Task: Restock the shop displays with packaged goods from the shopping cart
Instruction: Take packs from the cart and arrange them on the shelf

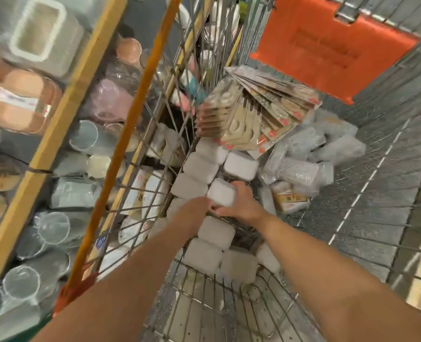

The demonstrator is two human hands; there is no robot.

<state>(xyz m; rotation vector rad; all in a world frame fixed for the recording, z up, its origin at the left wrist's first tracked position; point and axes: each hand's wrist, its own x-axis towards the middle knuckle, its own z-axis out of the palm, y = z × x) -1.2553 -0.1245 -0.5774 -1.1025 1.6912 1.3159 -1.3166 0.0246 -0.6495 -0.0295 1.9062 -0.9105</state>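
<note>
Reaching down into the wire-mesh shopping cart [229, 304], both hands meet at one white, rounded-corner plastic box [221, 195]: the right hand [239, 206] curls its fingers [237, 186] round the box's far edge, while the left hand [192, 213] touches its near corner, its fingers hidden from view. More frosted white boxes [199, 166] lie in a row along the cart's left side, beside a fanned pile of flat carded packets [256, 114] and crinkled clear bags [310, 156].
</note>
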